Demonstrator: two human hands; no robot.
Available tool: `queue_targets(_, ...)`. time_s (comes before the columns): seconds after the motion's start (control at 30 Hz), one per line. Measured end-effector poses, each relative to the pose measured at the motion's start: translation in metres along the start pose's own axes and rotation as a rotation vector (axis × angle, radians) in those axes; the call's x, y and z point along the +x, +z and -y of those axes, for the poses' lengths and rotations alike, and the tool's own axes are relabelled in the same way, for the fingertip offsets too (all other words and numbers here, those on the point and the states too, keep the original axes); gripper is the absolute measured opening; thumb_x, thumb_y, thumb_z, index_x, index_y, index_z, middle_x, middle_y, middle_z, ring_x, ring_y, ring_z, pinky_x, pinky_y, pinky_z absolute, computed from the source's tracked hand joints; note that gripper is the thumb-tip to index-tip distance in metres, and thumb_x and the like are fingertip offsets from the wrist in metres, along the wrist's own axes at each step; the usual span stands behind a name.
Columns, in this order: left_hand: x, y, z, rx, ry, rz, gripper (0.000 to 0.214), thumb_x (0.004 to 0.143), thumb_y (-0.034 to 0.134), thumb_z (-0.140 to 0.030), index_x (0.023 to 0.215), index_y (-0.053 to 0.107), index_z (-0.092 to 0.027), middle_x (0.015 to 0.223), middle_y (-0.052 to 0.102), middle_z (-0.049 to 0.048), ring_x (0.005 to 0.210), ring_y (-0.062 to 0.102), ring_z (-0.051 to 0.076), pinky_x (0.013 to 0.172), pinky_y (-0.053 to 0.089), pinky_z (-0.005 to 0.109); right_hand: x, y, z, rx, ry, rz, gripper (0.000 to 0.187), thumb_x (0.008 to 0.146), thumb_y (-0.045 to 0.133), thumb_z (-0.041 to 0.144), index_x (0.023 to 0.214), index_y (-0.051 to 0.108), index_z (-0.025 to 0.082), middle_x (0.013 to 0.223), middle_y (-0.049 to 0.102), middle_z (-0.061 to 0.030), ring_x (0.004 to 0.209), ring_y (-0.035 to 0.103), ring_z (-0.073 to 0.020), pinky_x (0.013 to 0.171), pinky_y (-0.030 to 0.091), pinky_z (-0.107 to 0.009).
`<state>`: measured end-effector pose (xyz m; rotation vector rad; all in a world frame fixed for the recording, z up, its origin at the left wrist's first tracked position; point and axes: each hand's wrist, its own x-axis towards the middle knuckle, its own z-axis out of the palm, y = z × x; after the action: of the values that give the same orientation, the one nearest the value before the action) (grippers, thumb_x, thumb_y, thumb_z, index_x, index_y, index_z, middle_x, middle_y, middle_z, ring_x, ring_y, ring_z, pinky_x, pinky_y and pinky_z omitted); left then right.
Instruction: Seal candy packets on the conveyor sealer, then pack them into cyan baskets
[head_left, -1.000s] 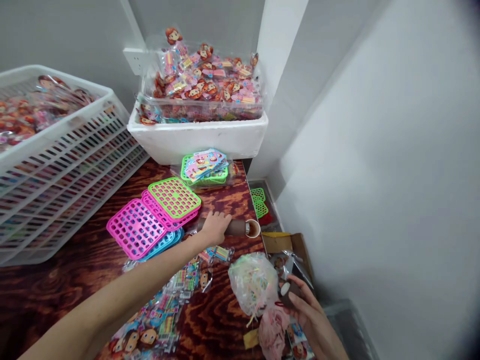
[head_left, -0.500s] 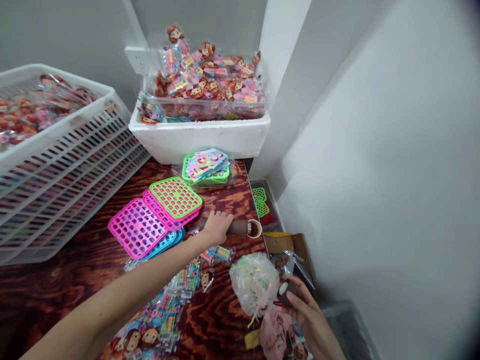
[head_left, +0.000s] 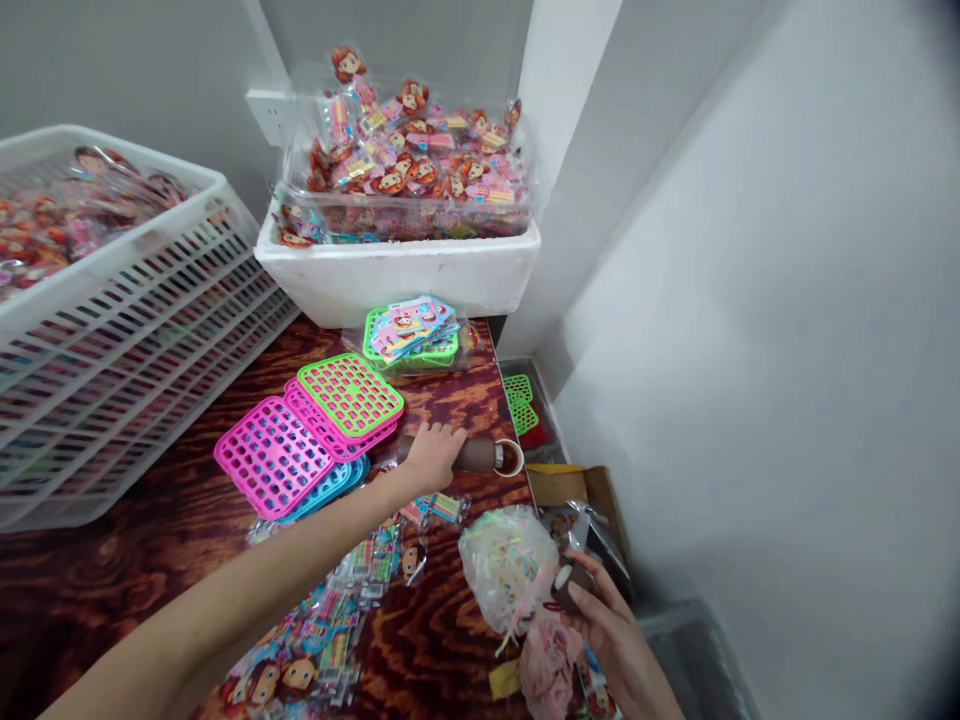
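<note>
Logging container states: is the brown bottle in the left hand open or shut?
Open, it appears: the brown bottle shows an uncovered, pale-rimmed mouth, and the right hand holds what looks like its cap.

Here's the worktop (head_left: 427, 650), dark, streaky wood grain, its right edge facing a big pale wall (head_left: 765, 350)! Beyond the far edge, a grey wall (head_left: 142, 60) carries a white socket (head_left: 268, 115); past the far right corner, a white upright strip (head_left: 561, 85). Soft, even light.

My bottle (head_left: 477, 455) looks smooth and matt, its neck (head_left: 499, 457) shiny metal; my desk (head_left: 420, 635) is glossy wood-grain, the foam box (head_left: 405, 280) matt.
</note>
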<state>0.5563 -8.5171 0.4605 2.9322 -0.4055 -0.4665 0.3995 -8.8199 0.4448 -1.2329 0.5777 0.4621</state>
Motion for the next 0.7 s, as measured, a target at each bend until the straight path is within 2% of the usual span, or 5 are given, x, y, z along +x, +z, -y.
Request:
queue_targets(0.17,-0.001,0.005,0.005,-0.165,0.054,-0.037,0.054,0.064,0.066,-0.015,0.116,0.053,-0.02,0.114,0.063,0.0131,0.108,0.056,0.034,0.095,0.038,0.047,0.001,0.005,-0.002,0.015,0.007,0.02,0.054,0.068,0.083,0.04,0.117,0.062,0.029,0.112,0.068,-0.0027,0.096,0.065,-0.0229,0.079,0.051,-0.035)
queue_targets(0.37,-0.003,0.003,0.004,-0.471,0.169,-0.065,0.056,0.067,0.073,-0.025,0.119,0.053,-0.024,0.117,0.063,0.0041,0.106,0.059,0.027,0.087,0.046,0.034,0.006,0.017,0.006,0.001,-0.017,-0.015,0.053,0.062,0.086,0.041,0.108,0.064,0.025,0.102,0.07,-0.003,0.088,0.064,-0.0219,0.075,0.05,-0.033)
queue_targets(0.43,-0.007,-0.001,0.001,-0.553,0.203,-0.06,0.06,0.067,0.073,-0.024,0.123,0.05,-0.024,0.116,0.064,0.0023,0.103,0.061,0.024,0.085,0.047,0.031,0.01,0.023,0.023,-0.074,-0.071,0.011,0.051,0.064,0.084,0.042,0.108,0.063,0.025,0.104,0.069,-0.0037,0.091,0.063,-0.0232,0.075,0.05,-0.033)
queue_targets(0.53,-0.015,-0.007,-0.006,-0.775,0.274,-0.054,0.065,0.066,0.073,-0.019,0.126,0.049,-0.023,0.117,0.064,0.0024,0.101,0.061,0.023,0.085,0.048,0.03,0.013,0.038,0.065,-0.263,-0.253,0.074,0.053,0.069,0.081,0.039,0.117,0.06,0.027,0.113,0.066,-0.0051,0.103,0.06,-0.0249,0.085,0.048,-0.034)
queue_targets(0.7,-0.032,-0.018,-0.018,-1.019,0.37,0.025,0.065,0.061,0.075,-0.015,0.122,0.054,-0.023,0.117,0.063,0.0015,0.104,0.059,0.024,0.088,0.048,0.032,0.003,0.088,0.138,-0.714,-0.605,0.261,0.054,0.079,0.07,0.026,0.13,0.056,0.031,0.13,0.056,-0.0055,0.12,0.052,-0.0266,0.101,0.042,-0.038)
